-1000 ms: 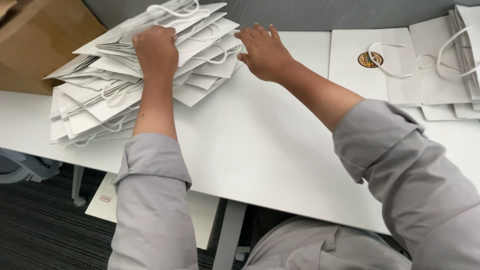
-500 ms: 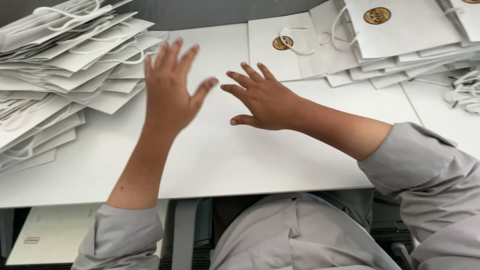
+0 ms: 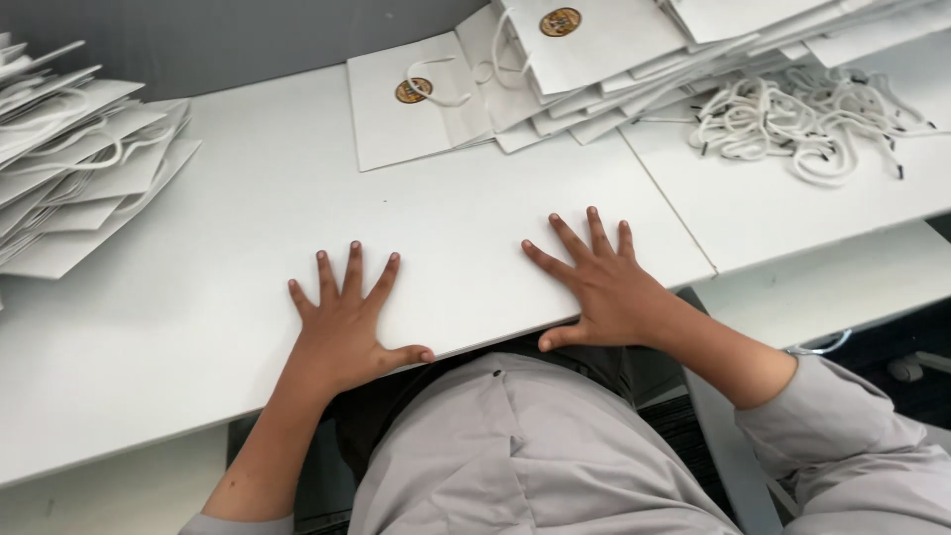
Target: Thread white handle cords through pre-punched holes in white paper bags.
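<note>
My left hand [image 3: 349, 319] lies flat on the white table [image 3: 248, 248] near its front edge, fingers spread, holding nothing. My right hand [image 3: 594, 279] rests flat a little to the right, fingers also spread and empty. A stack of flat white paper bags with cord handles [image 3: 74, 173] sits at the far left. Another pile of white paper bags with round gold stickers [image 3: 555, 69] lies at the back, beyond my right hand.
A heap of loose white cords with black tips [image 3: 802, 114] lies on the adjoining table at the right. A seam runs between the two tabletops. A grey wall backs the table. A lower white surface shows at right.
Both hands left the left bag stack, moved back toward me and settled flat on the table's front edge. The view swung right, bringing the cords into sight.
</note>
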